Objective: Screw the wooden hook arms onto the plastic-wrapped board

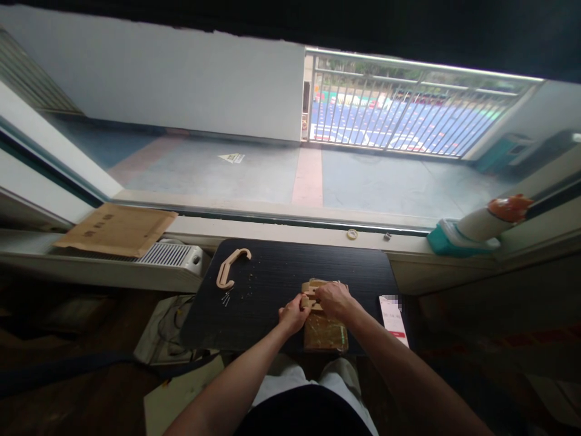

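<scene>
Wooden workpiece (310,289) at lower centre of the frame, over the upper part of a film-wrapped block (325,335) on the dark table (267,324). The likeliest fault is slippage: the wrapping looks slick, and uneven pressure from above could skid or tip the workpiece, with the fingers close by. The nails or screws (226,297), loose at the table's left in the frame, could roll if the table were jolted; the curved wooden piece (230,269) lies just above them.

The left hand (294,312) is closed about the workpiece's left end, its forearm rising from the bottom edge. The right hand (334,300) bears over it from the right, knuckles up and fingers curled; whether it grips the wood or a small tool cannot be told.
</scene>
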`<state>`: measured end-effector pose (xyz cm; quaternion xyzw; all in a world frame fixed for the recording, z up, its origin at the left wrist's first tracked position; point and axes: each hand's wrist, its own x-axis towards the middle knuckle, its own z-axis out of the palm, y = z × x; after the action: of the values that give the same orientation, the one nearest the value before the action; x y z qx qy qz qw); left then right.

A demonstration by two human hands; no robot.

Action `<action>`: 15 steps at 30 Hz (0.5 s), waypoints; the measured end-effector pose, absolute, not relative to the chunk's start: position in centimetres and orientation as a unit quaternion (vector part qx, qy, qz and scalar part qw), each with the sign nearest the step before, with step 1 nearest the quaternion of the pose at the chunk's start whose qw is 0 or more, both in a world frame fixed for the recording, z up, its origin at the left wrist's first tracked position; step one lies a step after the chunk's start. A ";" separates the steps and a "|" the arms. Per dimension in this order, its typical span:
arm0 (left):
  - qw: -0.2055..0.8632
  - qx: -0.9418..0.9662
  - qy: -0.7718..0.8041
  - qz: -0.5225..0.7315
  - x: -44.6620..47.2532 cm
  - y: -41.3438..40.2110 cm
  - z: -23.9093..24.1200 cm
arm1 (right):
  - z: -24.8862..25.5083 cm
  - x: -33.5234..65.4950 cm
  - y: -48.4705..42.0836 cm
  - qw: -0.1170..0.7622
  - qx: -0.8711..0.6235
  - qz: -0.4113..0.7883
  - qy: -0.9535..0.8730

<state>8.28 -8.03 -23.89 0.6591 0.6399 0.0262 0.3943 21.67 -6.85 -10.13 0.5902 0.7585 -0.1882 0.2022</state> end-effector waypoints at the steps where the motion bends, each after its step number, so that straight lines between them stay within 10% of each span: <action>1: 0.394 0.659 0.640 0.026 8.3 -8.0 -23.9 | -9.8 21.6 -6.9 0.205 0.587 -0.189 0.760; 15: 0.401 0.651 0.644 0.025 8.4 -8.1 -23.3 | -11.0 22.1 -6.7 0.209 0.585 -0.183 0.762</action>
<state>8.37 -8.10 -23.27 0.6506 0.6442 0.0247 0.4014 22.07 -6.71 -11.04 0.5850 0.7620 -0.1832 0.2087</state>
